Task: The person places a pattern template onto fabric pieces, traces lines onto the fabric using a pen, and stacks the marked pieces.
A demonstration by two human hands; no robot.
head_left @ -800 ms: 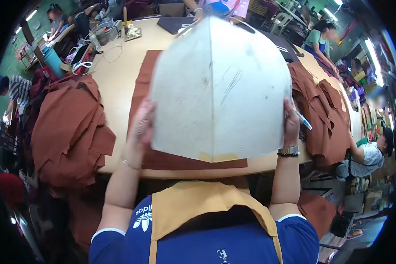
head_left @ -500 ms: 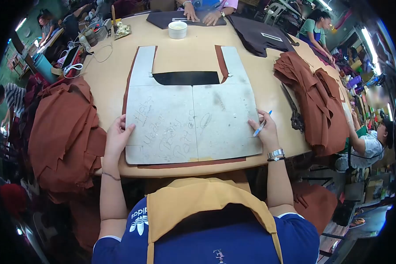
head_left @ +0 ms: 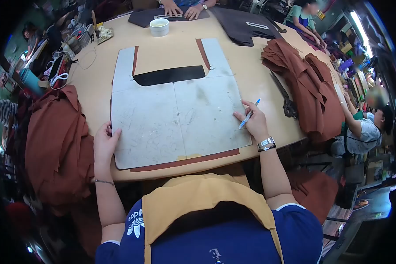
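Note:
A large pale pattern board point(head_left: 154, 119) with handwriting, pencil lines and two upright arms lies on the table over rust-brown fabric point(head_left: 185, 160). Strips of that fabric show along the board's bottom edge and the inner sides of its arms. A black piece point(head_left: 169, 75) spans the gap between the arms. At the board's lower left edge, my left hand point(head_left: 104, 144) is closed, thumb on top and fingers at the rim. My right hand point(head_left: 255, 121) holds a blue-and-white pen point(head_left: 249, 113) while its thumb and fingers touch the right edge.
Rust-brown fabric piles lie left point(head_left: 59, 145) and right point(head_left: 303, 88). Dark scissors point(head_left: 288, 103) rest by the right pile. A white cup point(head_left: 159, 27) and dark fabric pieces point(head_left: 240, 24) are at the far side, where another person's hands point(head_left: 182, 9) work.
My view has shifted and turned slightly. The board has moved left over the fabric, covering most of the brown strip along its left side. Both hands stay at its edges.

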